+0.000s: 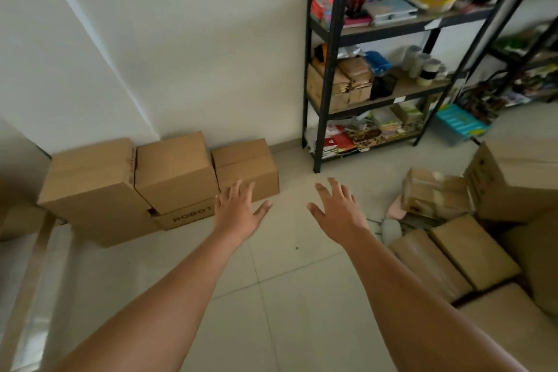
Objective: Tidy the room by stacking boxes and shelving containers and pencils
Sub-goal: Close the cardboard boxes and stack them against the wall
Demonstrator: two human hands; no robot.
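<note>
**Counts by kind**

Against the wall: four cardboard boxes [175, 170], one printed "ROBOT" [187, 217]. At right: roughly six more boxes [474, 251], exact number unclear at the frame edge. Two black shelving racks [329, 69], the nearer showing three loaded shelves. Two bare hands: left hand [237, 210], right hand [338, 208].

Soft daylight, blurred shelves (edges bend outward)

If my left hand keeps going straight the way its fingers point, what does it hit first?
Most likely the small cardboard box against the wall. The left hand, open and empty, has fingertips already overlapping that box's front face in the picture, though depth is unclear, so whether they touch cannot be told.
</note>
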